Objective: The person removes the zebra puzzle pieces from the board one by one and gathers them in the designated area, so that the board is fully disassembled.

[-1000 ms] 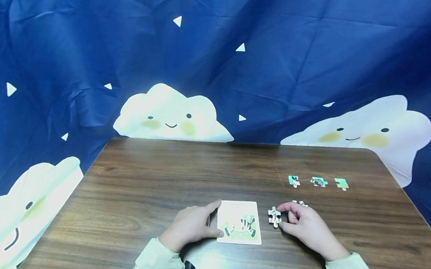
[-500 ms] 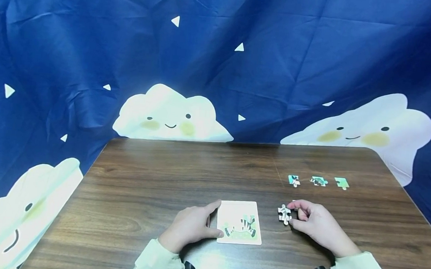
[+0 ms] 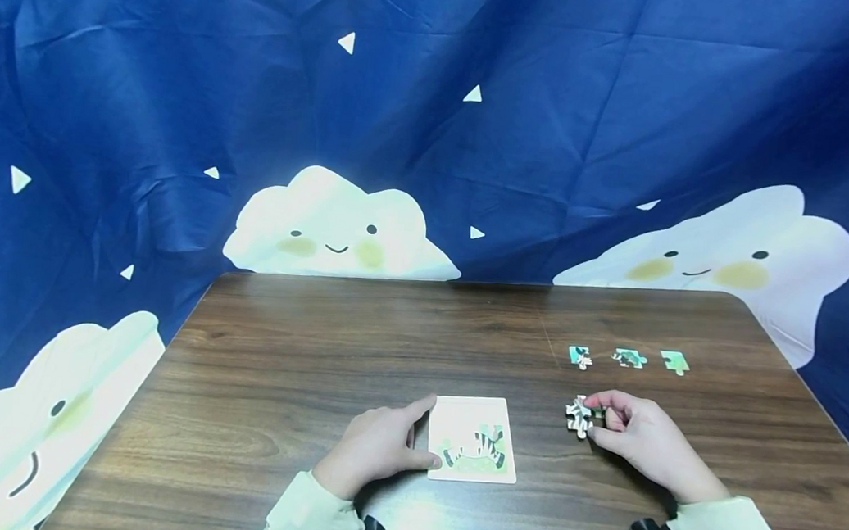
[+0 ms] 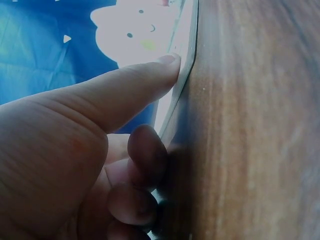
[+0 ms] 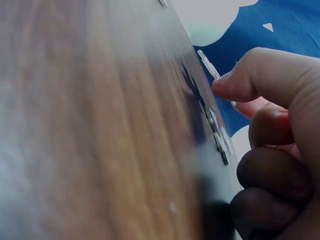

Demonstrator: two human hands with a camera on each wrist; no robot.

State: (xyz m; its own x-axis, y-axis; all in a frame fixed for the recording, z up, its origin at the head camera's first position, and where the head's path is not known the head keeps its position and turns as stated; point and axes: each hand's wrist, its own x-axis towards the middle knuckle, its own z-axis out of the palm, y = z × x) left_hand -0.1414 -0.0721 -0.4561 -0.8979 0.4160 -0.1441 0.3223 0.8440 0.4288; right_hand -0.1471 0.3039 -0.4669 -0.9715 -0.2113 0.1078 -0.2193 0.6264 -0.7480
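Along the left edge of a square white puzzle board (image 3: 469, 420) with a zebra picture rests my left hand (image 3: 378, 441). Its index finger is at the far left corner, its thumb nearer the front; the left wrist view shows the straight thumb (image 4: 135, 87) touching the board's edge. My right hand (image 3: 645, 440) pinches a jigsaw piece (image 3: 578, 418) between thumb and index finger, right of the board. In the right wrist view this held piece (image 5: 208, 64) is raised off the table. Another jigsaw piece (image 3: 599, 412) lies partly hidden behind the right hand.
Three jigsaw pieces lie in a row farther back: a blue one (image 3: 579, 356), a patterned one (image 3: 629, 358) and a green one (image 3: 675, 361). The wooden table (image 3: 315, 356) ends at a blue curtain (image 3: 522, 140) with clouds.
My right hand has moved right, away from the board, carrying the pinched jigsaw piece over towards the piece lying there. My left hand and the board have stayed put.
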